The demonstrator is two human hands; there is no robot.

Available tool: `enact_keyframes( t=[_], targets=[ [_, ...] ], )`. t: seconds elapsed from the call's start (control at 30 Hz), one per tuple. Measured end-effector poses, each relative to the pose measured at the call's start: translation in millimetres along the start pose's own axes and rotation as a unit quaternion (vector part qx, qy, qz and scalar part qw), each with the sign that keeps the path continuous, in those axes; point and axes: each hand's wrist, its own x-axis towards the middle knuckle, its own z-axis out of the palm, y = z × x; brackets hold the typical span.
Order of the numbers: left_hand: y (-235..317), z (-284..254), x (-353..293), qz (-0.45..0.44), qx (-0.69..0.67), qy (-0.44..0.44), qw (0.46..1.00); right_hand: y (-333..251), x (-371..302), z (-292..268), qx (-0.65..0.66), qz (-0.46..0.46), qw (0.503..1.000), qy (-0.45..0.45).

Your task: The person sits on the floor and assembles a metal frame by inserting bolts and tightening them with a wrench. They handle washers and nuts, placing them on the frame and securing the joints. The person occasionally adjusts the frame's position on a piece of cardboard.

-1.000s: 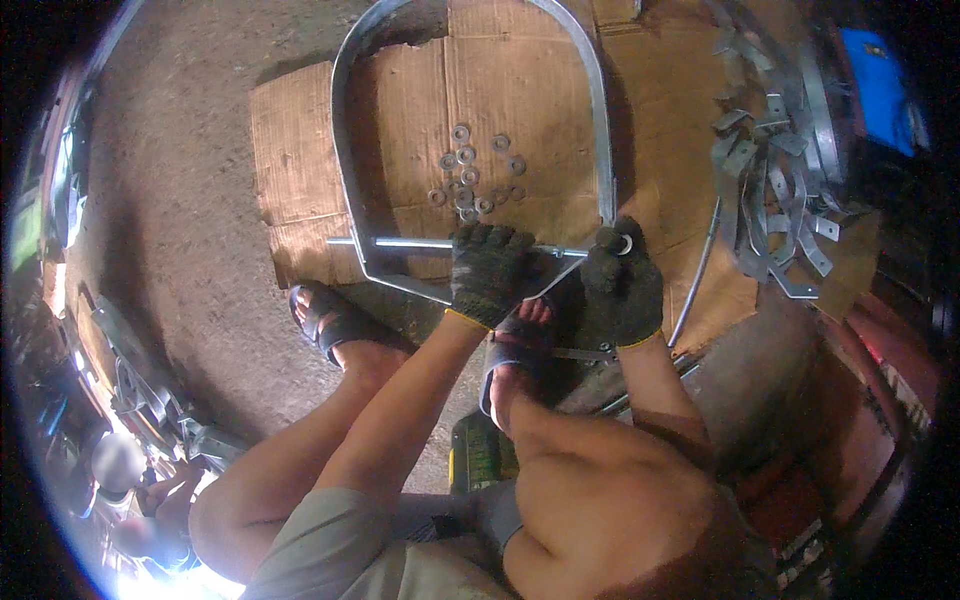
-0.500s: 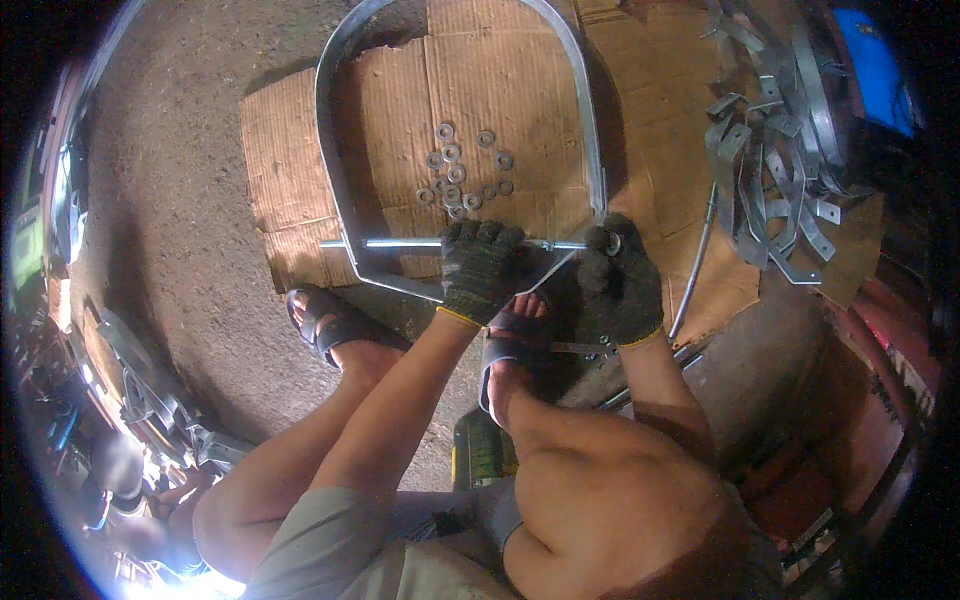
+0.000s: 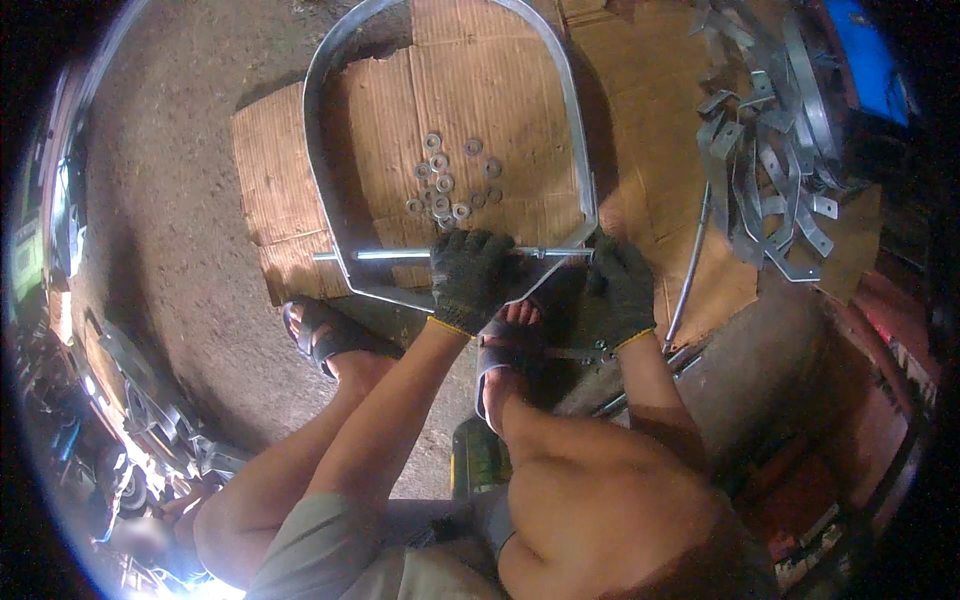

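My gloved left hand (image 3: 470,280) is closed around a long silver metal rod (image 3: 395,254), where the rod crosses the open end of a bent metal strap hoop (image 3: 315,165). A nut (image 3: 541,253) sits on the rod right of that hand. My gloved right hand (image 3: 620,288) has its fingers bent together at the rod's right end, beside the strap's corner; what they pinch is hidden. Several loose washers (image 3: 441,203) lie on the cardboard (image 3: 500,90) inside the hoop.
A heap of bent metal brackets (image 3: 775,190) lies to the right. Another rod (image 3: 692,265) rests on the cardboard's right part. My sandalled feet (image 3: 335,335) are on the floor just below the hoop. A green and black object (image 3: 476,455) stands between my legs.
A washer showed in my right fingers earlier; it is no longer visible. The right hand has turned and come against the rod's end. The hoop and rod sit slightly further left in view.
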Motion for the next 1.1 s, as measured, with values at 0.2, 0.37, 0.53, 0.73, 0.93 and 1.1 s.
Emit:
enact_keyframes(
  t=[0.2,0.37,0.53,0.73,0.93,1.1],
  targets=[
    [2,-3,4,0.008,-0.019,0.027,0.999,9,9,3,0.009,-0.021,1.000,0.010],
    [2,-1,6,-0.006,-0.016,0.035,0.999,11,-1,18,0.069,-0.001,0.996,0.058],
    [2,-4,14,0.006,-0.052,0.075,0.996,20,-9,40,0.217,0.023,0.973,0.070],
    [4,-7,14,-0.010,-0.034,0.055,0.998,20,-10,50,-0.001,-0.010,1.000,0.022],
    [8,-15,21,-0.010,-0.038,0.061,0.997,26,-9,56,-0.261,-0.140,0.953,-0.070],
    [8,-24,28,-0.005,-0.082,-0.043,0.996,13,-14,79,0.109,0.091,0.989,0.028]
  ],
)
